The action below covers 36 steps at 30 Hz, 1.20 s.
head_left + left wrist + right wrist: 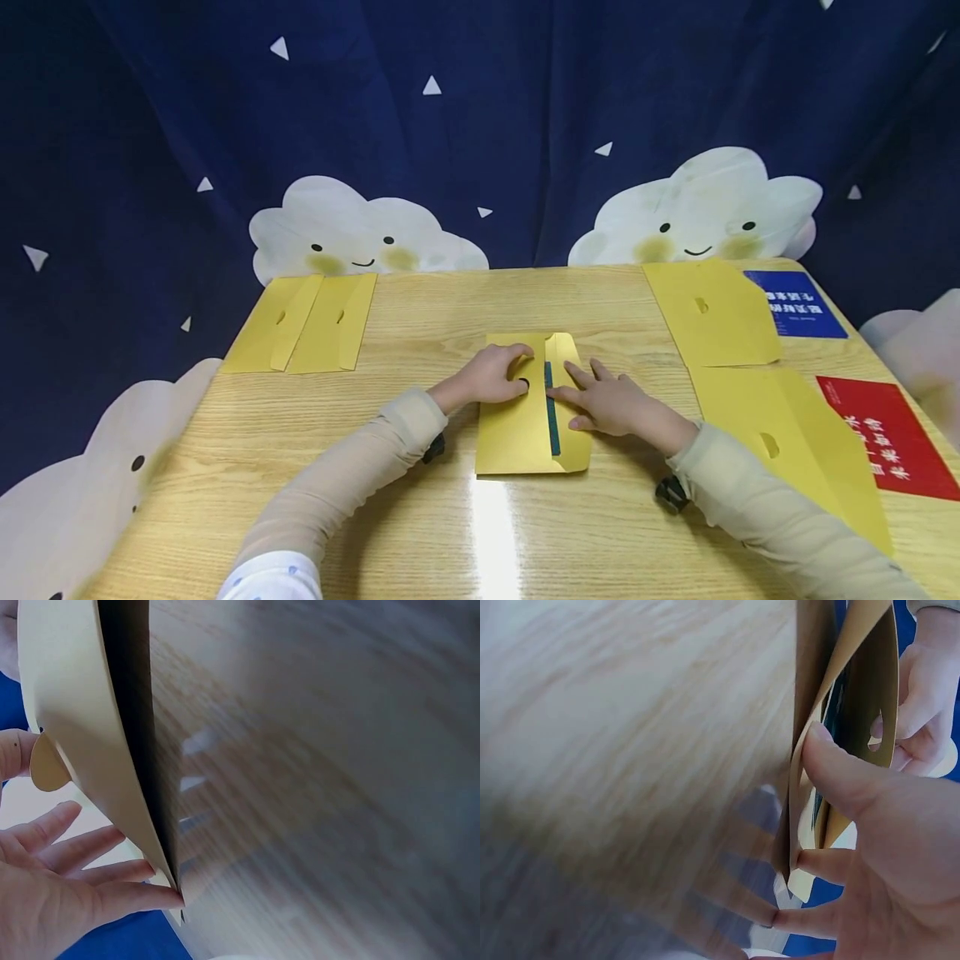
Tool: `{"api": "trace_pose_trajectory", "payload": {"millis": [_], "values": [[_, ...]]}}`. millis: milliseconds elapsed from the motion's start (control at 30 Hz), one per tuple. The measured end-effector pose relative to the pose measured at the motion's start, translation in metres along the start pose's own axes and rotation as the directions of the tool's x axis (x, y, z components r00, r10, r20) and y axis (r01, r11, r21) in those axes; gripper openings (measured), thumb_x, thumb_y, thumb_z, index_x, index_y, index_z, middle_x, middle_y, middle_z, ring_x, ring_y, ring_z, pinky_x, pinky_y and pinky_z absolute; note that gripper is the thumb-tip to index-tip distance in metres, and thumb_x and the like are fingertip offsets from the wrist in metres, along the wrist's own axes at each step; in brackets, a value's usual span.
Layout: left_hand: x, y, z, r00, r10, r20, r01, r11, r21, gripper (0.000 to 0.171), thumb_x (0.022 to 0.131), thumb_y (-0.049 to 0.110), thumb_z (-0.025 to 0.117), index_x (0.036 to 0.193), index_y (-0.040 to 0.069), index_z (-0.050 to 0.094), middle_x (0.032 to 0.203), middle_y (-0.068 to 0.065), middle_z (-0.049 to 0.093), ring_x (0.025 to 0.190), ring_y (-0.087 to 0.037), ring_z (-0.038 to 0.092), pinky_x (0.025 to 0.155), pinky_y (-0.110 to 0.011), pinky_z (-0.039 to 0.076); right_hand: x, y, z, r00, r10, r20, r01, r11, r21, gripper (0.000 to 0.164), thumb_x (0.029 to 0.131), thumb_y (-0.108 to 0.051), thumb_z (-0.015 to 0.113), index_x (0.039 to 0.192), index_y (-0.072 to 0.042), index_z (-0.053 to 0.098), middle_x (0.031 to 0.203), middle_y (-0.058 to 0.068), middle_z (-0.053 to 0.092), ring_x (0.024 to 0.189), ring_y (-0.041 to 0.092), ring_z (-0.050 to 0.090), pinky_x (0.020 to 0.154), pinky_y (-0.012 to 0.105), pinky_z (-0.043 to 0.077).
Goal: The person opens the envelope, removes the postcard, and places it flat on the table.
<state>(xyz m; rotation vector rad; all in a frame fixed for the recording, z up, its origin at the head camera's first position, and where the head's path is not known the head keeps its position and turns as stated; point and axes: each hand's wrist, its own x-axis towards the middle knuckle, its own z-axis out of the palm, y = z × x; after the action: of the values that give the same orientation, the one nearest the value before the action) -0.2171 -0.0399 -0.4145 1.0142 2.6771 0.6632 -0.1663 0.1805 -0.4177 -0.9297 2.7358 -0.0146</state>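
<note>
A yellow envelope lies before me, its flap folded out to the right. A dark green card shows as a narrow strip at the envelope's mouth; the rest is hidden inside. My left hand holds the envelope's front panel. Its thumb is at a cut-out tab and its other fingers reach the far edge. In the right wrist view the panel bows up, gaping from the back. My right hand spreads its fingers over the flap, the index fingertip at the card and the thumb against the flap.
Two yellow envelopes lie side by side at the back left. More yellow envelopes lie on the right, with a blue card and a red card beside them. A dark blue curtain with clouds hangs behind the wooden table.
</note>
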Motion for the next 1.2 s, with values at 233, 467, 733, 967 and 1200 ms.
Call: {"api": "trace_pose_trajectory", "payload": {"millis": [233, 467, 733, 967, 1200], "values": [[0.0000, -0.0007, 0.0005, 1.000, 0.013, -0.002, -0.013, 1.000, 0.011, 0.049, 0.082, 0.019, 0.059, 0.128, 0.004, 0.048, 0.052, 0.007, 0.034, 0.041, -0.006, 0.028, 0.049, -0.022, 0.031, -0.0003, -0.0013, 0.0007, 1.000, 0.007, -0.016, -0.008, 1.000, -0.018, 0.058, 0.089, -0.043, 0.051, 0.140, -0.020, 0.037, 0.144, 0.022, 0.026, 0.123, 0.053, 0.026, 0.078, 0.066, 0.038], [0.0008, -0.0020, 0.0030, 1.000, 0.024, -0.013, -0.023, 1.000, 0.016, 0.049, 0.082, 0.019, 0.059, 0.127, 0.005, 0.049, 0.052, 0.007, 0.033, 0.041, -0.006, 0.028, 0.047, -0.021, 0.030, 0.0001, -0.0023, -0.0019, 1.000, 0.006, 0.012, -0.005, 0.999, -0.041, 0.053, 0.089, -0.044, 0.049, 0.139, -0.027, 0.040, 0.144, 0.022, 0.026, 0.123, 0.053, 0.027, 0.079, 0.064, 0.039], [0.0003, 0.0002, 0.0024, 1.000, 0.016, -0.004, -0.016, 1.000, 0.006, 0.050, 0.082, 0.020, 0.058, 0.128, 0.004, 0.048, 0.052, 0.007, 0.034, 0.042, -0.006, 0.029, 0.049, -0.022, 0.030, -0.0047, 0.0031, -0.0016, 0.998, -0.027, -0.065, 0.027, 1.000, 0.000, 0.054, 0.087, -0.044, 0.054, 0.135, -0.022, 0.045, 0.143, 0.020, 0.031, 0.121, 0.052, 0.032, 0.075, 0.060, 0.042], [0.0007, 0.0000, 0.0029, 1.000, 0.008, -0.002, -0.008, 1.000, 0.025, 0.050, 0.081, 0.020, 0.059, 0.127, 0.003, 0.049, 0.055, 0.005, 0.037, 0.046, -0.008, 0.031, 0.052, -0.022, 0.031, -0.0028, 0.0008, 0.0048, 0.997, 0.016, -0.076, -0.013, 0.999, 0.049, 0.065, 0.082, -0.059, 0.051, 0.135, -0.022, 0.044, 0.146, 0.018, 0.026, 0.124, 0.053, 0.026, 0.080, 0.064, 0.037], [0.0008, 0.0024, 0.0043, 1.000, 0.008, 0.013, -0.009, 0.998, 0.057, 0.050, 0.081, 0.019, 0.060, 0.127, 0.002, 0.049, 0.052, 0.006, 0.037, 0.046, -0.008, 0.033, 0.055, -0.023, 0.036, -0.0021, -0.0028, 0.0037, 0.999, 0.023, -0.048, -0.021, 0.998, 0.055, 0.071, 0.081, -0.055, 0.057, 0.139, -0.019, 0.039, 0.149, 0.011, 0.020, 0.125, 0.054, 0.022, 0.080, 0.067, 0.035]]}}
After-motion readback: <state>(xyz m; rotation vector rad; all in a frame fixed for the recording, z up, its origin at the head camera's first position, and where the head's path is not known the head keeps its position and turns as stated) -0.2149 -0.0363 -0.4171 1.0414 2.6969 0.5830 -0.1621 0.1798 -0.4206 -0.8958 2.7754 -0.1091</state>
